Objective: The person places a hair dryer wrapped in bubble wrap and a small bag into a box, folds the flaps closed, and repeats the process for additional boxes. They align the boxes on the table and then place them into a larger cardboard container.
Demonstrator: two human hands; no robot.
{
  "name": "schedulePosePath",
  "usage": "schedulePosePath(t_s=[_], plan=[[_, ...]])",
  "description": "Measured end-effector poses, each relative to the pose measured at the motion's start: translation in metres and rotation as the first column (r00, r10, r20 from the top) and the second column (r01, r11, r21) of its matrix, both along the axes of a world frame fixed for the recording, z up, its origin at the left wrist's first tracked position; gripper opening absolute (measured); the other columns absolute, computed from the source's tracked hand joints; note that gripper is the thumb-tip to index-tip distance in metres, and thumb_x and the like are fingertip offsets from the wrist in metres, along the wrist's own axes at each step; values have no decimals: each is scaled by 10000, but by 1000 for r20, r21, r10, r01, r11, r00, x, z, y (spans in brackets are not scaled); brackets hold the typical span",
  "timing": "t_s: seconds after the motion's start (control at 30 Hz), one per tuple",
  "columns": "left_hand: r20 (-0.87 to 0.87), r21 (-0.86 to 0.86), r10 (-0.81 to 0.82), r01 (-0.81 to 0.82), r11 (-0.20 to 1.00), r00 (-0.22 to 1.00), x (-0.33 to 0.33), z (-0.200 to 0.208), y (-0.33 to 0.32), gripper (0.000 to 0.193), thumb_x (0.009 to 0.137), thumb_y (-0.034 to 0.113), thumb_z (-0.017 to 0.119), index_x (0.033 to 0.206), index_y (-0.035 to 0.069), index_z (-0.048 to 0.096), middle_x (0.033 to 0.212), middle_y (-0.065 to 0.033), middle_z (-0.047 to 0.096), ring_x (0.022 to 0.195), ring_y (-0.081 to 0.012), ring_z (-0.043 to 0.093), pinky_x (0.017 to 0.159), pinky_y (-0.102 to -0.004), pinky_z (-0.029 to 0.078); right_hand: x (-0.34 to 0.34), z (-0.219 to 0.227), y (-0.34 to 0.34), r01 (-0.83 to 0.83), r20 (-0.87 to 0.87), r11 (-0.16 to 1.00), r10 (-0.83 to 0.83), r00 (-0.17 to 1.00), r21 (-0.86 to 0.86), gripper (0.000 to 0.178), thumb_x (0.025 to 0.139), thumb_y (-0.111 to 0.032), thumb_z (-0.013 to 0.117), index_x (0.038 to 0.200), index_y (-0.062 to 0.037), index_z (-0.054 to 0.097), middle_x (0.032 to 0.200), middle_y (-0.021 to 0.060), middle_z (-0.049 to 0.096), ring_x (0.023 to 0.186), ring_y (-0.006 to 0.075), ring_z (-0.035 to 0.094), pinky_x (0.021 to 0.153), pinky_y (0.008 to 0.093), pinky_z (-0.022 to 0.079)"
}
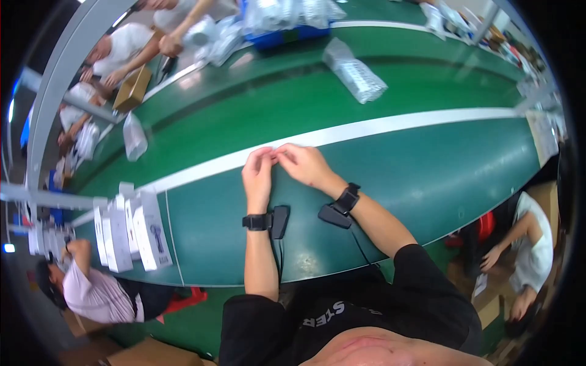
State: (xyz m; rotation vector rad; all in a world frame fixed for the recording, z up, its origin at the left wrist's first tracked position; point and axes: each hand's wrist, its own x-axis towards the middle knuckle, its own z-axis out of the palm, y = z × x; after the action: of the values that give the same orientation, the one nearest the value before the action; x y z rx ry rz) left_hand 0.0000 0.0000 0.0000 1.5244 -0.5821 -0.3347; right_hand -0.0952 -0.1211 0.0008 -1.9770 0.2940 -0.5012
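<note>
Above the green worktable (403, 189), close to the white strip (372, 126) along its far side, my two hands meet at the fingertips. My left hand (257, 174) has its thumb and fingers pinched together. The fingers of my right hand (305, 168) are curled in a pinch against it. Whatever sits between the fingertips, if anything, is too small to make out. A black strap with a small dark device (280, 222) circles my left wrist, and a similar device (335, 215) is on my right wrist; thin cables trail from both toward me.
White printed boxes (152, 235) stand in a row at the table's left end. Beyond the strip runs a green conveyor belt (244, 100) carrying bubble-wrapped packages (355, 72). A blue bin (287, 38) is at the far side. Other people work at left and right.
</note>
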Motion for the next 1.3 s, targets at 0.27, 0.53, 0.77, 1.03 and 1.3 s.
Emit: schedulePosePath(t_s=[0.27,0.53,0.77,1.03,1.3], plan=[[30,-41,192,-191,981,981,-30,-18,-26,232,925,9,506,1149,-12,566,985,-103,630,885,-161,623,722,-264,551,7,5,-36,98,-22,981,-103,994,-166,878,839,-370,712,1451,14,211,1213,233,511,903,272,642,744,341,523],[-198,-302,585,-617,727,786,-26,-17,-12,308,891,-17,493,1198,8,485,953,-77,594,780,-132,585,653,-264,517,164,52,-38,-121,-487,828,-197,851,-547,973,782,-554,700,1382,104,308,1334,354,414,1169,411,529,952,435,453],[-175,-356,725,-729,585,666,-24,18,31,285,892,-30,474,1174,2,504,958,-92,586,837,-146,577,702,-267,485,214,7,1,395,300,474,-266,916,-787,965,695,-636,708,1307,69,464,1323,300,485,1219,429,487,1034,437,381],[558,-259,830,-952,164,-9,-36,67,189,297,794,7,634,1085,15,578,1062,-129,580,1058,-296,519,980,-429,360,228,75,9,-288,-476,517,-277,835,-806,926,667,-515,737,1388,-48,394,1357,222,489,1228,381,485,1008,478,401],[367,31,793,-858,513,487,-40,3,317,927,706,158,828,1415,-23,258,1292,-229,456,1210,-282,458,1022,-412,382,115,64,20,-52,-289,823,-140,947,-566,699,719,-386,728,1238,29,512,1157,200,630,1001,344,634,885,412,490]])
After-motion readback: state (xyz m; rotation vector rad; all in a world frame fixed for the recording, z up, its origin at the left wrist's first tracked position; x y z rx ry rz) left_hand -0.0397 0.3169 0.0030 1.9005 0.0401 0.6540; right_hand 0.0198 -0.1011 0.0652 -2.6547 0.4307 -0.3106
